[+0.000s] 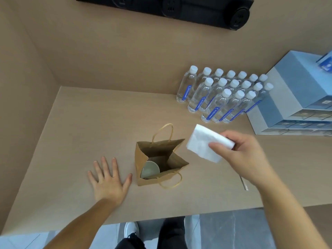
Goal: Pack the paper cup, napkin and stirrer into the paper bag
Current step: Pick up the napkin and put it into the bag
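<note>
Right hand (246,155) pinches napkin (206,142) at bag's (143,159) 2 o'clock; left hand (109,178) flat, empty. Unsteadied, the bag could tip.

Your brown bag (159,157) stands open, the cup (150,170) upright inside. You hold the folded white napkin (204,144) just right of it; the stirrer (244,184) lies farther right.
</note>
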